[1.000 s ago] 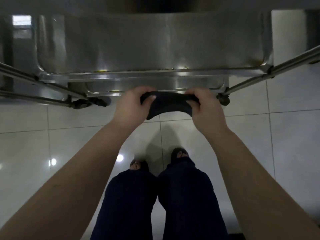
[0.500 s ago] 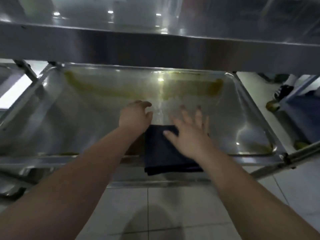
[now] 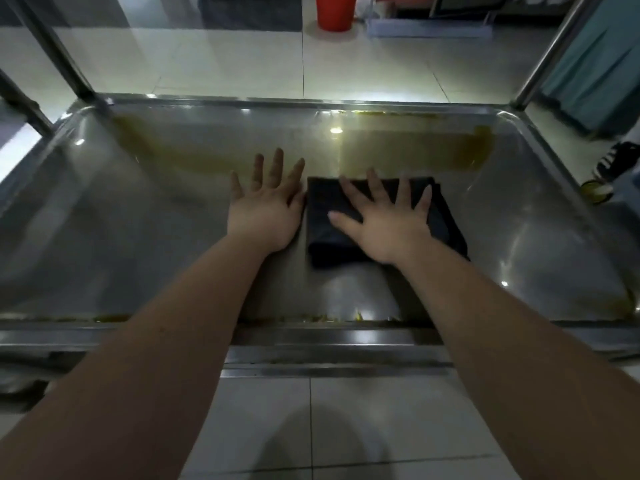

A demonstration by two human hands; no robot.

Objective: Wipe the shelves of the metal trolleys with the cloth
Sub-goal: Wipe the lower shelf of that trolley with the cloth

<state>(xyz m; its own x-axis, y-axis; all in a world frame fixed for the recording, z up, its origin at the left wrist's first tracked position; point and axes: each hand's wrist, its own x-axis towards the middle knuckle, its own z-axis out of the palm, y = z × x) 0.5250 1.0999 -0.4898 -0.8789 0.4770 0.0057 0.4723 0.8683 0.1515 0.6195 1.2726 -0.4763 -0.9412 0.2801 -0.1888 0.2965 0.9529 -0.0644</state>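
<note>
Has pushed the dark cloth (image 3: 323, 195) further in across the steel shelf (image 3: 104, 237) since half a second ago: hanging over the shelf's near rim then, lying wholly on the shelf's bed now, about mid-depth. Has also flattened the left hand (image 3: 266, 209), curled beside the cloth then.

Beyond the shelf's far rim, pale floor tiles (image 3: 242, 64), and more of them below its near rim. The shelf itself a shallow tray with raised rims and rounded corners, filling most of the view. At its far corners, round metal posts (image 3: 550, 50) rising out of frame. Along the shelf's far side, a broad yellow-green smear (image 3: 415, 150) running left to right, densest toward the far right corner. Yellowish flecks along the near rim too.

On the shelf, slightly right of its centre, the folded cloth, just short of the smear. Pressed down on top of it, the right hand (image 3: 388, 223): palm flat, fingers straight and spread wide, gripping nothing. Just left of the cloth, flat on bare steel, the left hand, fingers straight and fanned, also gripping nothing. Thumb side right against the cloth's left border; touching or not, cannot tell.

Past the shelf's far rim, a red container (image 3: 335, 12) on the tiles. Off the shelf's right end, a dark shoe (image 3: 616, 161) with pale stripes.
</note>
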